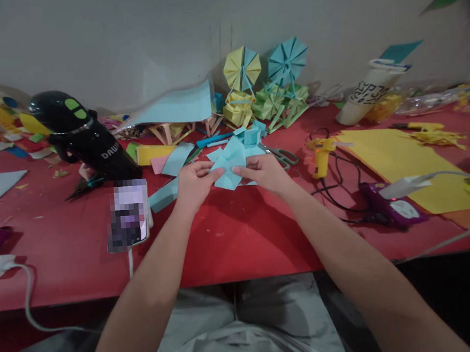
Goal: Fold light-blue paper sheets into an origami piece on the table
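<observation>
A light blue piece of folded paper (230, 160) is held up over the red table, its creased corners pointing several ways. My left hand (197, 181) pinches its left side, thumb on the near face. On the right side my right hand (265, 171) grips it the same way, so both thumbs almost meet at its middle. Just behind it lie more folded blue paper pieces (252, 136). A pair of scissors (284, 156) rests beyond my right hand, and a blue paper strip (164, 196) lies by my left wrist.
A phone (135, 212) and a black bottle (91, 135) stand on the left. To the right are a yellow glue gun (322, 156), a purple power strip (394, 205) with cables, yellow sheets (403, 159) and a white cup (368, 91). Folded paper wheels (287, 61) stand against the wall.
</observation>
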The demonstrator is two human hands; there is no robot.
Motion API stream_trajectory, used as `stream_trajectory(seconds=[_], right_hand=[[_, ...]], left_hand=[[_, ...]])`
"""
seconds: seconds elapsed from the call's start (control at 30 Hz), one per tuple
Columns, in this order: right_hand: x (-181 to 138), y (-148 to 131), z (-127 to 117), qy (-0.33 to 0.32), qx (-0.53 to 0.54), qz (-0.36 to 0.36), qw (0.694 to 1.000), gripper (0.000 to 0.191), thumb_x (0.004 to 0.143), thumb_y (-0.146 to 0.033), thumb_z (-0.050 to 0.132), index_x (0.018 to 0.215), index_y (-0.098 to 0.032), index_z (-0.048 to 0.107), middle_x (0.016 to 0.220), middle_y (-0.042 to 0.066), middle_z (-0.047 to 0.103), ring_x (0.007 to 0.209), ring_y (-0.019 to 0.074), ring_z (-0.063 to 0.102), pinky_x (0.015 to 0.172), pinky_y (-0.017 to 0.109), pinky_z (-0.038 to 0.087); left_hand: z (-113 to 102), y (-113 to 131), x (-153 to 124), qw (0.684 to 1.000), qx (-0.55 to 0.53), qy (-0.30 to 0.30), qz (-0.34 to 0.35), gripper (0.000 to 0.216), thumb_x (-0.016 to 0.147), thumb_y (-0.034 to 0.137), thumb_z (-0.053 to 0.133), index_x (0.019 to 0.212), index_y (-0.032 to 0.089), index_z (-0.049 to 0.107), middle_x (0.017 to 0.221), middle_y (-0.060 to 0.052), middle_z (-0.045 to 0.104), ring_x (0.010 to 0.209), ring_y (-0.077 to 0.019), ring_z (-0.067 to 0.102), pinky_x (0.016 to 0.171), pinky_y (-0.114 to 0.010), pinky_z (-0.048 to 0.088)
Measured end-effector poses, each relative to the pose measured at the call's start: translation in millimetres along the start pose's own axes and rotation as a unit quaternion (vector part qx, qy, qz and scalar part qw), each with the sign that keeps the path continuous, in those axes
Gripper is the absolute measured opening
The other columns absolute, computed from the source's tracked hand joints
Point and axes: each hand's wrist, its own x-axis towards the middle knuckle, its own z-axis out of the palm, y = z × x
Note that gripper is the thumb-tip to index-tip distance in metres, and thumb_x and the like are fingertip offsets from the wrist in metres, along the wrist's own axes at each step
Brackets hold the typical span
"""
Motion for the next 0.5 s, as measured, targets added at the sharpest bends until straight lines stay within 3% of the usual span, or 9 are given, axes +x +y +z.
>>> stream_trajectory(seconds=[0.1, 0.27, 0.5], right_hand=[[0, -1, -5, -0.021, -0.019, 0.017, 0.999, 0.051, 0.064, -0.065, 0.075, 0.057, -0.018, 0.056, 0.06, 0.005, 0.066, 0.059, 0.0153, 0.065, 0.059, 0.028, 0.054], [0, -3, -11, -0.028, -0.117, -0.051, 0.991, 0.052, 0.075, -0.064, 0.066, 0.054, -0.018, 0.052, 0.054, 0.004, 0.063, 0.052, 0.0114, 0.057, 0.054, 0.025, 0.046], [-2, -6, -13, -0.039, -0.119, -0.083, 0.989, 0.055, 0.08, -0.065, 0.059, 0.054, -0.018, 0.052, 0.056, 0.003, 0.06, 0.054, 0.011, 0.054, 0.056, 0.026, 0.043]], left_hand=[[-2, 2, 0, 1.0, -0.005, -0.003, -0.014, 0.042, 0.055, 0.035, 0.087, 0.087, 0.013, 0.072, 0.077, -0.007, 0.075, 0.074, -0.0221, 0.07, 0.071, -0.036, 0.058], [-4, 2, 3, 0.999, -0.031, -0.02, -0.035, 0.041, 0.053, 0.033, 0.088, 0.085, 0.014, 0.072, 0.073, -0.004, 0.073, 0.073, -0.0202, 0.07, 0.071, -0.035, 0.06], [-9, -5, 8, 0.998, 0.014, -0.026, 0.053, 0.038, 0.059, 0.039, 0.084, 0.085, 0.015, 0.073, 0.074, -0.004, 0.073, 0.071, -0.0191, 0.068, 0.067, -0.033, 0.058]])
